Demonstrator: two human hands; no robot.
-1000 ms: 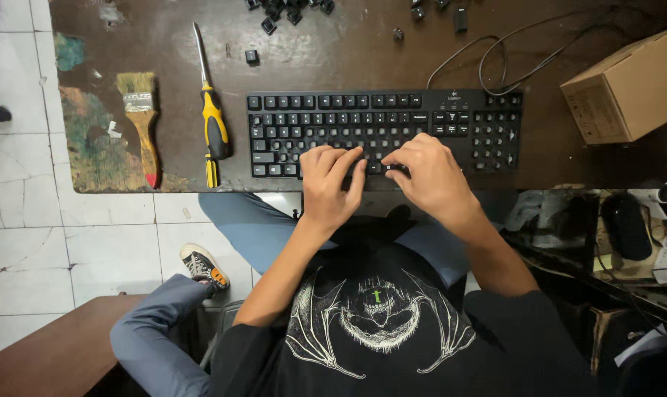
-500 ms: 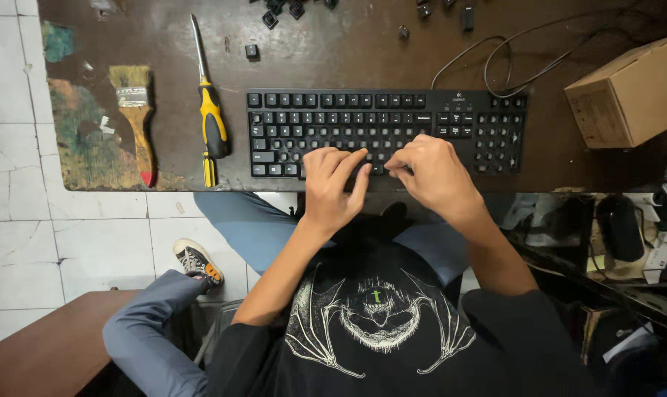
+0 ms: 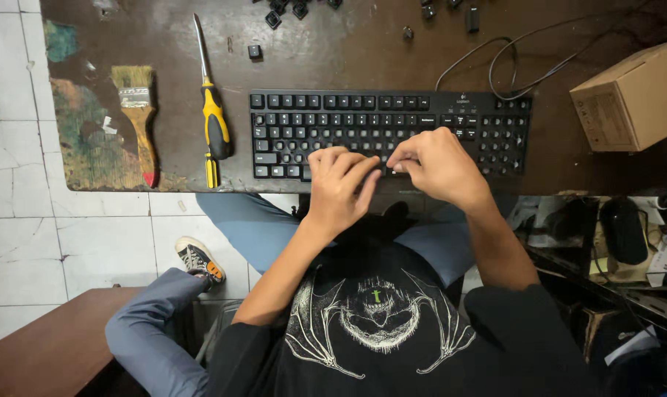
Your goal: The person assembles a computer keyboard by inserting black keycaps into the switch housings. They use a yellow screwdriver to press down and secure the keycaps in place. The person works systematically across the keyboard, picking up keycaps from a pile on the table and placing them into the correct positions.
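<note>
1. Head view — a black keyboard (image 3: 389, 132) lies on a dark, worn tabletop (image 3: 363, 51), close to its near edge, directly in front of the seated person.

2. The left hand (image 3: 339, 187) rests over the bottom rows near the middle of the keyboard, fingers curled and pressed down onto the keys; whether it holds anything underneath I cannot tell.

3. The right hand (image 3: 436, 165) sits just beside it, fingers (image 3: 401, 160) drawn together in a pinch at a key in the lower rows — closed to a tight nip, apparently on a single keycap, though the cap itself is hidden.

4. Doing this well, as I judge it: keep the left hand bracing the board flat so it does not lift, and work the pinched cap straight up or straight down, not at a slant, so the stem beneath is not strained.

5. The keyboard's long axis runs left to right across the picture, parallel to the tabletop's near edge. Its number pad end points to the person's right, its cable (image 3: 495, 62) leaves from the far edge.

6. Loose black keycaps (image 3: 275, 15) lie scattered at the far side. A yellow-handled screwdriver (image 3: 212, 117) and a paintbrush (image 3: 138, 117) lie to the left, both lengthwise away from the person; a cardboard box (image 3: 635, 99) stands to the right.
</note>
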